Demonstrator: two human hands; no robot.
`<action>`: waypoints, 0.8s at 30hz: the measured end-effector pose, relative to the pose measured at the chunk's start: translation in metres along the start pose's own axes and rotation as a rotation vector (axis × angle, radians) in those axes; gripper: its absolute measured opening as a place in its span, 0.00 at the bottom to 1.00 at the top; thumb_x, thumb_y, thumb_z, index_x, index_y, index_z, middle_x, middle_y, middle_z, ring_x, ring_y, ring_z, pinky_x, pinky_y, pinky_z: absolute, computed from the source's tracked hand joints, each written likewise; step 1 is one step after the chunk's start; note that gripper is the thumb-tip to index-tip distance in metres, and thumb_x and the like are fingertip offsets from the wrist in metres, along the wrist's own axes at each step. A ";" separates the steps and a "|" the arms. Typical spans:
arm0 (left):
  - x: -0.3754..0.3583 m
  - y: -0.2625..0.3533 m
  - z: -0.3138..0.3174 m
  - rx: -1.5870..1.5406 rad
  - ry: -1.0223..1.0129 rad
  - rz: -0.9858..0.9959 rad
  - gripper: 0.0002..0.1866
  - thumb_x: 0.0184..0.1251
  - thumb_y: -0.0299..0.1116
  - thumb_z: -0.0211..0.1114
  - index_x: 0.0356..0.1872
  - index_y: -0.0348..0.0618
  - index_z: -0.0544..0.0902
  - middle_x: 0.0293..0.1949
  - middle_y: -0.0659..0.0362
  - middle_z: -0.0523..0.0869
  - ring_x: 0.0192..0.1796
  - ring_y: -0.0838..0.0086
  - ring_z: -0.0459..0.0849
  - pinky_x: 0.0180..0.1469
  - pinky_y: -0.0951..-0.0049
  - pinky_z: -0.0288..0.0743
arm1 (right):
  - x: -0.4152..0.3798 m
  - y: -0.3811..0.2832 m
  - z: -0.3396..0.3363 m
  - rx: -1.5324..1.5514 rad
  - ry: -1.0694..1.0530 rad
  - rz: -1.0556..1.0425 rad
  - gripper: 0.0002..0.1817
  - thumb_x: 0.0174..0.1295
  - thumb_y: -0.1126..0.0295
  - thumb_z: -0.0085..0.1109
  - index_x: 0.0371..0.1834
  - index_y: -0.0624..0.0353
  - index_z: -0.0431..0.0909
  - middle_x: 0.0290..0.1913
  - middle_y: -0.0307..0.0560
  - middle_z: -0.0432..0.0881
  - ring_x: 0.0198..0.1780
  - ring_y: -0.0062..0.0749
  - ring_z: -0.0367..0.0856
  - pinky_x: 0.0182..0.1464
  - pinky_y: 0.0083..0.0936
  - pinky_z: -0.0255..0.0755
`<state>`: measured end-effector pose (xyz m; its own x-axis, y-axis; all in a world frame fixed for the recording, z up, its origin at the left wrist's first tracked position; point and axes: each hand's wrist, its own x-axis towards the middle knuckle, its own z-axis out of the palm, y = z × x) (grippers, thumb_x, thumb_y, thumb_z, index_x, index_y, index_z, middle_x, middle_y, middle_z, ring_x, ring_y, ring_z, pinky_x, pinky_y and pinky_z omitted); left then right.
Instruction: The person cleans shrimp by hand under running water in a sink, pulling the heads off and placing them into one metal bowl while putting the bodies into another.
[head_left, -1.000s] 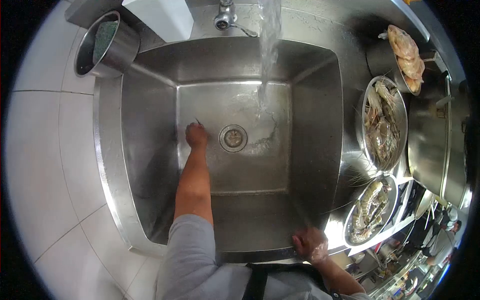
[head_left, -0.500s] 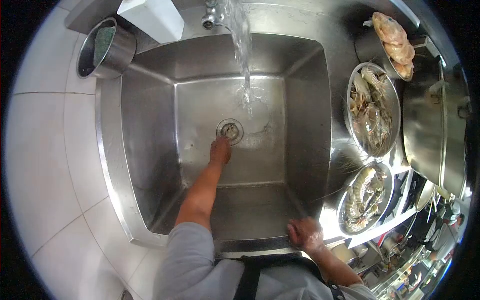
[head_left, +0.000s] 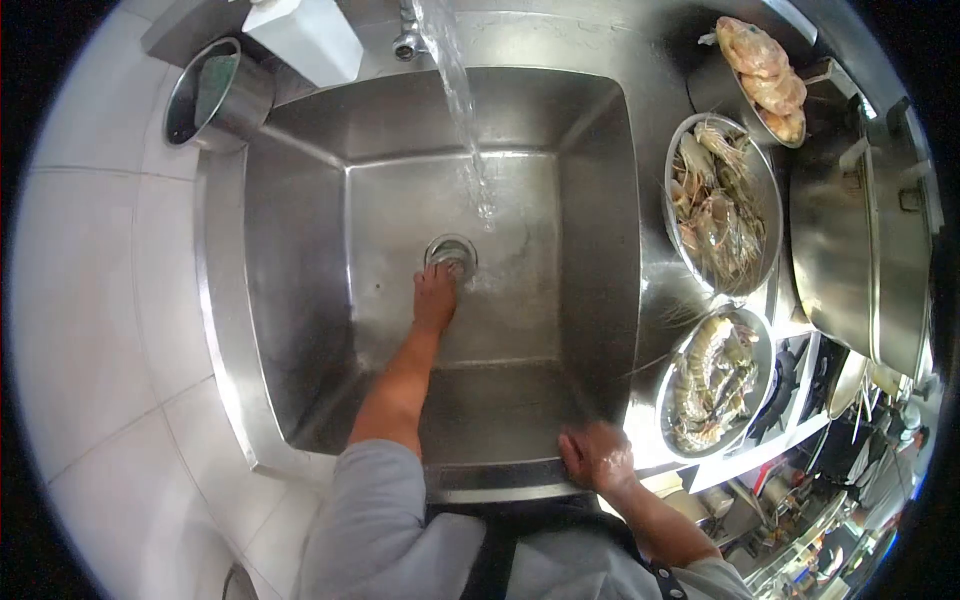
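My left hand (head_left: 436, 298) reaches down to the bottom of the steel sink (head_left: 500, 330). Its fingertips are curled at the drain strainer (head_left: 452, 258) and appear to grip it; part of the strainer is hidden under them. Wet and loosely closed, my right hand (head_left: 598, 455) rests by the sink's front right corner, with no object visible in it. Behind the left hand, a stream of water (head_left: 462, 115) falls from the tap (head_left: 408, 45) onto the sink floor.
To the right stand two oval metal dishes of prawns, the farther dish (head_left: 725, 205) and the nearer dish (head_left: 712, 380). Beyond are poultry pieces (head_left: 762, 65) and a large pot (head_left: 835, 240). A white container (head_left: 305, 40) and a metal pot with a green scouring pad (head_left: 213, 85) sit left.
Brownish debris seen in the drain earlier no longer shows. My left hand's fingers have shifted over the strainer's near edge. The whole view has moved slightly; my right hand stays by the corner.
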<state>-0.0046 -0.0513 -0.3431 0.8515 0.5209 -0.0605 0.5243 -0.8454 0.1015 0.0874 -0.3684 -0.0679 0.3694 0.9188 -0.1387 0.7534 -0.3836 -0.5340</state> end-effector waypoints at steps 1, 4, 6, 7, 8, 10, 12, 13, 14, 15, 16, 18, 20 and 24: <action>0.001 -0.003 -0.020 0.017 0.034 -0.010 0.10 0.62 0.29 0.54 0.41 0.44 0.82 0.46 0.57 0.77 0.50 0.64 0.74 0.51 0.58 0.64 | 0.003 -0.001 -0.002 -0.035 -0.097 0.032 0.08 0.58 0.65 0.60 0.25 0.55 0.80 0.23 0.50 0.77 0.26 0.45 0.77 0.28 0.41 0.71; 0.006 -0.012 -0.100 0.003 0.127 -0.051 0.08 0.62 0.30 0.56 0.37 0.45 0.83 0.42 0.57 0.78 0.46 0.64 0.74 0.49 0.59 0.63 | 0.001 -0.005 -0.003 -0.026 -0.092 0.025 0.11 0.60 0.64 0.58 0.23 0.56 0.79 0.22 0.52 0.76 0.27 0.47 0.77 0.30 0.42 0.72; -0.002 -0.015 -0.161 -0.001 0.186 -0.093 0.07 0.61 0.30 0.59 0.36 0.46 0.84 0.42 0.58 0.78 0.46 0.65 0.74 0.48 0.60 0.62 | -0.005 -0.003 0.004 -0.007 0.079 -0.019 0.13 0.63 0.61 0.55 0.26 0.55 0.80 0.22 0.52 0.76 0.28 0.48 0.78 0.33 0.43 0.73; -0.012 -0.017 -0.192 -0.012 0.238 -0.123 0.05 0.59 0.31 0.61 0.34 0.47 0.84 0.41 0.59 0.78 0.45 0.65 0.74 0.47 0.60 0.62 | -0.009 0.000 0.008 -0.008 0.013 0.020 0.14 0.65 0.59 0.51 0.31 0.54 0.82 0.24 0.53 0.78 0.30 0.50 0.78 0.38 0.45 0.73; -0.023 -0.017 -0.220 0.010 0.251 -0.156 0.05 0.59 0.31 0.61 0.34 0.47 0.84 0.41 0.59 0.78 0.45 0.65 0.74 0.47 0.60 0.62 | -0.008 -0.002 0.003 -0.001 0.009 -0.020 0.14 0.65 0.59 0.51 0.31 0.54 0.82 0.24 0.53 0.78 0.30 0.50 0.78 0.38 0.45 0.73; -0.060 -0.011 -0.270 -0.011 0.450 -0.227 0.04 0.54 0.33 0.67 0.32 0.51 0.83 0.38 0.60 0.79 0.46 0.64 0.74 0.46 0.60 0.62 | -0.006 -0.009 -0.004 -0.067 -0.167 0.057 0.17 0.67 0.57 0.47 0.36 0.54 0.82 0.30 0.54 0.80 0.36 0.51 0.79 0.42 0.46 0.73; -0.112 0.005 -0.316 0.003 0.595 -0.309 0.04 0.55 0.33 0.67 0.32 0.49 0.84 0.37 0.60 0.79 0.43 0.63 0.74 0.45 0.60 0.63 | -0.012 -0.013 -0.003 -0.050 -0.089 0.030 0.17 0.68 0.57 0.46 0.36 0.57 0.82 0.35 0.55 0.81 0.40 0.51 0.79 0.45 0.45 0.73; -0.141 0.012 -0.331 -0.005 0.737 -0.342 0.04 0.55 0.32 0.68 0.31 0.47 0.84 0.37 0.59 0.80 0.41 0.63 0.75 0.44 0.60 0.64 | -0.013 -0.011 0.000 -0.068 -0.055 -0.002 0.19 0.68 0.57 0.45 0.36 0.58 0.81 0.37 0.56 0.82 0.42 0.51 0.79 0.46 0.45 0.73; -0.174 0.020 -0.340 0.012 0.737 -0.385 0.04 0.55 0.32 0.68 0.31 0.47 0.84 0.37 0.59 0.80 0.41 0.63 0.75 0.44 0.60 0.64 | -0.014 -0.015 -0.002 -0.073 -0.068 -0.005 0.19 0.68 0.57 0.45 0.35 0.58 0.81 0.36 0.56 0.81 0.42 0.52 0.79 0.47 0.45 0.72; -0.209 0.029 -0.346 -0.038 0.878 -0.413 0.04 0.57 0.31 0.67 0.31 0.44 0.84 0.35 0.57 0.80 0.38 0.62 0.76 0.42 0.61 0.65 | -0.015 -0.012 0.002 -0.126 -0.099 -0.012 0.19 0.68 0.56 0.44 0.36 0.58 0.80 0.37 0.57 0.81 0.42 0.52 0.79 0.48 0.45 0.72; -0.242 0.039 -0.349 -0.087 1.022 -0.434 0.04 0.58 0.30 0.67 0.31 0.41 0.84 0.34 0.56 0.80 0.35 0.61 0.76 0.40 0.62 0.66 | -0.015 -0.009 0.006 -0.181 -0.125 -0.015 0.19 0.69 0.56 0.43 0.37 0.57 0.80 0.37 0.57 0.80 0.43 0.53 0.79 0.48 0.45 0.72; -0.318 0.062 -0.333 -0.201 1.073 -0.572 0.05 0.57 0.27 0.67 0.33 0.38 0.83 0.37 0.55 0.81 0.36 0.65 0.78 0.43 0.66 0.68 | -0.017 -0.012 0.006 -0.199 -0.140 -0.025 0.19 0.69 0.55 0.42 0.38 0.57 0.79 0.38 0.57 0.80 0.43 0.53 0.79 0.48 0.46 0.72; -0.386 0.098 -0.295 -0.601 1.216 -0.914 0.06 0.64 0.28 0.63 0.36 0.35 0.82 0.37 0.55 0.80 0.39 0.68 0.78 0.47 0.68 0.69 | -0.019 -0.015 0.004 -0.220 -0.151 -0.026 0.20 0.69 0.55 0.41 0.39 0.57 0.79 0.39 0.57 0.80 0.43 0.54 0.78 0.48 0.46 0.72; -0.531 0.145 -0.074 -1.315 1.139 -1.482 0.19 0.71 0.39 0.57 0.55 0.36 0.73 0.51 0.55 0.78 0.53 0.63 0.76 0.57 0.65 0.67 | -0.020 -0.007 0.014 -0.255 -0.110 -0.119 0.19 0.70 0.56 0.39 0.40 0.58 0.78 0.40 0.56 0.80 0.45 0.54 0.78 0.47 0.46 0.71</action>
<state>-0.3814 -0.4416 -0.2223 -0.5963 0.7313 -0.3312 -0.1170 0.3290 0.9370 0.0674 -0.3830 -0.0731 0.2200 0.9578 -0.1849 0.9053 -0.2711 -0.3270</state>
